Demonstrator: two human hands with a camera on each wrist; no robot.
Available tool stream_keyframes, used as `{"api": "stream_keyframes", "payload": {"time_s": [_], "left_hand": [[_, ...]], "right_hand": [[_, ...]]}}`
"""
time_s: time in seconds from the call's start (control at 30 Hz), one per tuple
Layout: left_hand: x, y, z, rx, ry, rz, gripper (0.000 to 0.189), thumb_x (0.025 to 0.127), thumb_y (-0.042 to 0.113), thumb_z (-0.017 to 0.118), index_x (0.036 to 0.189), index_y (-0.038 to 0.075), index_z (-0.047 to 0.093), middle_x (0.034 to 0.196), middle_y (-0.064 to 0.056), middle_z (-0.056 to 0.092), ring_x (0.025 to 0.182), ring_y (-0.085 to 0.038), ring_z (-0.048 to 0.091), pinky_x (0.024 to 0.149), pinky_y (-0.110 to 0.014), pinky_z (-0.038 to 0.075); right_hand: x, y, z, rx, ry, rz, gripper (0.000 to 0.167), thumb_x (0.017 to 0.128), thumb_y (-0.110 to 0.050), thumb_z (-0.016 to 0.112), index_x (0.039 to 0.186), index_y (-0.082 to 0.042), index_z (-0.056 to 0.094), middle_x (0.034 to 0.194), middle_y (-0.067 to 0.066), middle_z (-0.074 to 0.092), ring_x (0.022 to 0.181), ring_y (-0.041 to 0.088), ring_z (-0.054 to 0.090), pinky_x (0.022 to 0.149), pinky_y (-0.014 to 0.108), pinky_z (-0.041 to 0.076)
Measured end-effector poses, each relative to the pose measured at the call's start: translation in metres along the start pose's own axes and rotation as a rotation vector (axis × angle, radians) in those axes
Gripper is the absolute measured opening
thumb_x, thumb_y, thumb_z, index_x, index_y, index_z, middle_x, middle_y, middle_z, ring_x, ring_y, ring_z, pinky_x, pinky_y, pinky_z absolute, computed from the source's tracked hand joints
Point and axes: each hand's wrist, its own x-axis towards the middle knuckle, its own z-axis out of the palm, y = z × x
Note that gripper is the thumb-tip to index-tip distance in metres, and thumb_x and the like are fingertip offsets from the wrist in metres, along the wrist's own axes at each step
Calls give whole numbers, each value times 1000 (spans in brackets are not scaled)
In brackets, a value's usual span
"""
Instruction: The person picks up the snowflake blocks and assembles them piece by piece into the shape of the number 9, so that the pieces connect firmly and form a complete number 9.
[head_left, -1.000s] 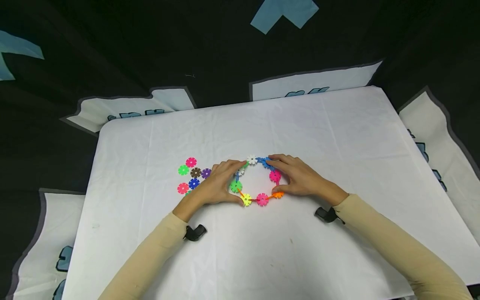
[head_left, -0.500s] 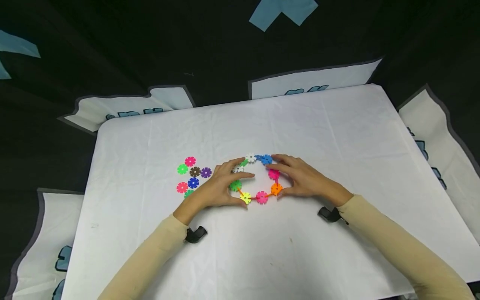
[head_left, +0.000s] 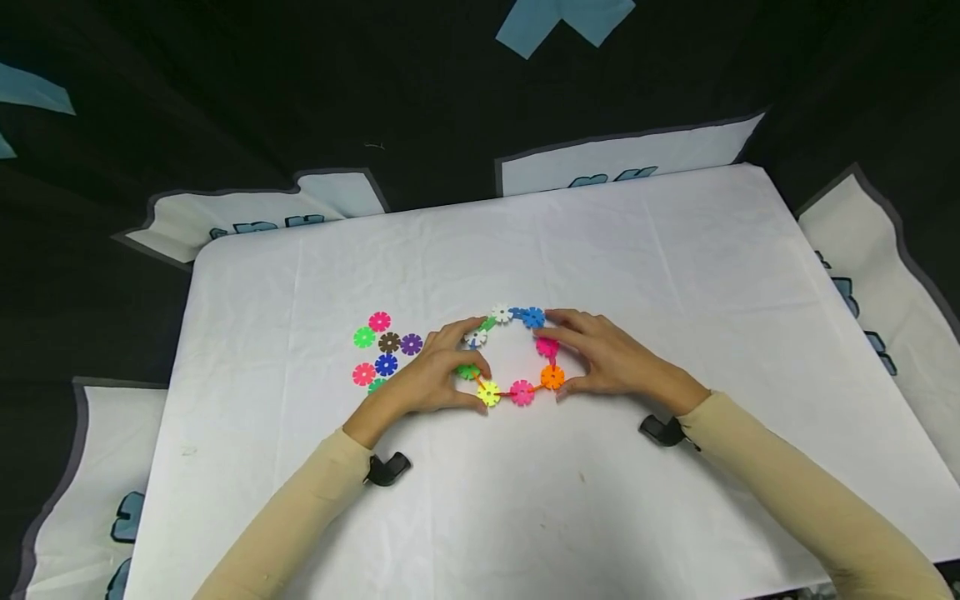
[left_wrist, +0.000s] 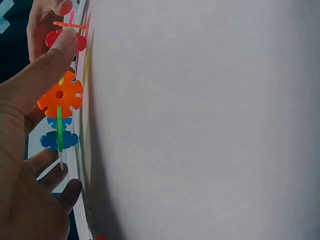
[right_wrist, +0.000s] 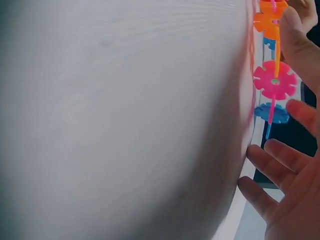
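Flanking linked-disc ring point(head_left: 522, 392): both hands point(head_left: 438, 372) point(head_left: 606, 360); loose discs point(head_left: 386, 365) near left one.

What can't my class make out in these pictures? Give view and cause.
- Teal-green disc: head view, partly hidden by the left hand.
- Right hand: left wrist view, cut off by the top edge.
- How deeply the ring of discs slots together: head view, too small.
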Motion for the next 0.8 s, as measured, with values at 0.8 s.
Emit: {"api": "stream_keyframes", "payload": {"time_s": [0.8], "left_hand": [[0, 7, 1, -28, -12, 76, 37, 75, 36, 85, 110, 30, 75, 165, -10, 11, 150, -36, 7, 108, -61, 21]], "right_hand": [[-20, -2, 0, -5, 116, 23, 71, 76, -37, 84, 136, -11, 55, 137, 11, 53, 125, 26, 50, 98, 47, 45]]}}
